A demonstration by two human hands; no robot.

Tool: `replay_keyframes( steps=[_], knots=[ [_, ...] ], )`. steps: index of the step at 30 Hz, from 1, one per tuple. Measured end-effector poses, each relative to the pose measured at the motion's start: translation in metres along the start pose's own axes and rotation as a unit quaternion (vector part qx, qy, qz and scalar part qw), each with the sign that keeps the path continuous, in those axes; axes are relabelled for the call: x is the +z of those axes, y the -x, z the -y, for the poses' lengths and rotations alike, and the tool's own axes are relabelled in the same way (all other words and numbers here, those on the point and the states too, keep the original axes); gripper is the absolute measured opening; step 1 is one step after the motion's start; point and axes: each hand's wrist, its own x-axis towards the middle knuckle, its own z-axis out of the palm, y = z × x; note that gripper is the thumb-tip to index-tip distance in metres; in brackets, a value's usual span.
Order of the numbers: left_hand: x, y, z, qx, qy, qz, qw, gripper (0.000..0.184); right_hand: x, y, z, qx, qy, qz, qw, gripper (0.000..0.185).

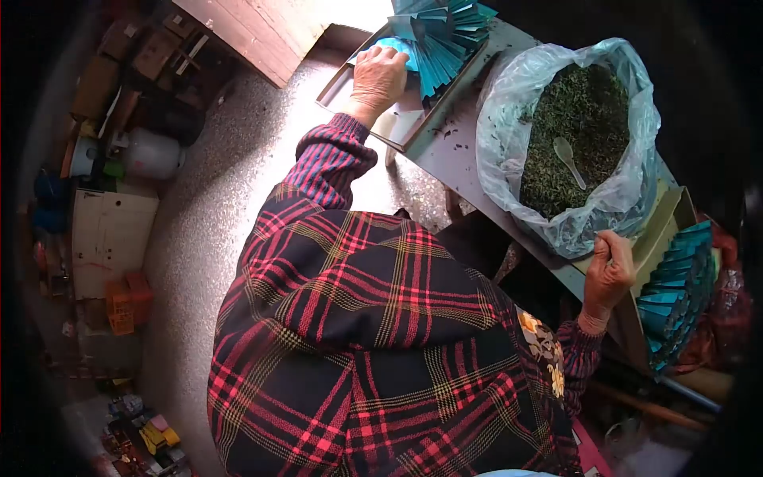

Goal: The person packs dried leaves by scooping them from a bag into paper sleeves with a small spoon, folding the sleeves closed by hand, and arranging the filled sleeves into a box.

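My left hand [378,78] is at the top, fingers curled down over the near edge of a pile of blue packets [445,44] in a shallow tray [417,137]. What the fingertips grip is hidden. At the right, my right hand [610,270] is closed beside the lower rim of a clear plastic bag [505,151]; anything inside its fingers is too small to make out. The open bag holds dark green dried leaves [584,103] with a pale translucent scoop [567,159] lying on them. Right of my right hand, more blue packets [671,298] stand fanned in a box.
The grey table [465,171] carries scattered leaf bits. A wooden board [246,28] juts in at the top left. Along the left lie a white cabinet [111,230], a white gas cylinder [151,153] and an orange crate [127,300] on the floor.
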Motion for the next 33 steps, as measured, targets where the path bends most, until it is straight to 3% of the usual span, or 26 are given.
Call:
replay_keyframes(
  steps=[9,14,17,22,27,29,31,33],
  knots=[
    [0.004,0.001,0.007,-0.006,-0.049,0.075,0.996,0.012,0.002,0.001,0.001,0.0,0.018,0.003,1.0,0.003],
    [-0.005,-0.001,0.012,0.007,-0.044,0.026,0.999,0.01,0.006,0.001,0.0,-0.002,-0.009,-0.005,1.0,0.003],
    [-0.022,-0.002,0.018,0.018,-0.041,-0.051,0.998,0.006,0.008,-0.001,0.002,-0.006,-0.008,-0.005,1.0,0.003],
    [-0.083,0.001,0.015,-0.057,-0.045,-0.103,0.992,0.007,0.013,-0.004,0.0,-0.019,-0.009,0.001,1.0,0.001],
    [-0.142,-0.014,-0.039,-0.051,0.072,-0.152,0.984,0.013,0.014,-0.019,0.014,-0.057,-0.042,0.003,0.997,0.003],
    [-0.149,-0.031,-0.076,0.009,0.136,-0.155,0.978,0.016,0.013,-0.031,0.029,-0.083,-0.054,-0.011,0.995,0.005],
    [-0.149,-0.045,-0.121,0.061,0.26,-0.131,0.955,0.014,0.012,-0.042,0.043,-0.111,-0.076,-0.05,0.99,0.012],
    [-0.151,-0.056,-0.16,0.101,0.299,-0.085,0.945,0.018,0.009,-0.048,0.051,-0.134,-0.084,-0.065,0.985,0.028]
  ],
)
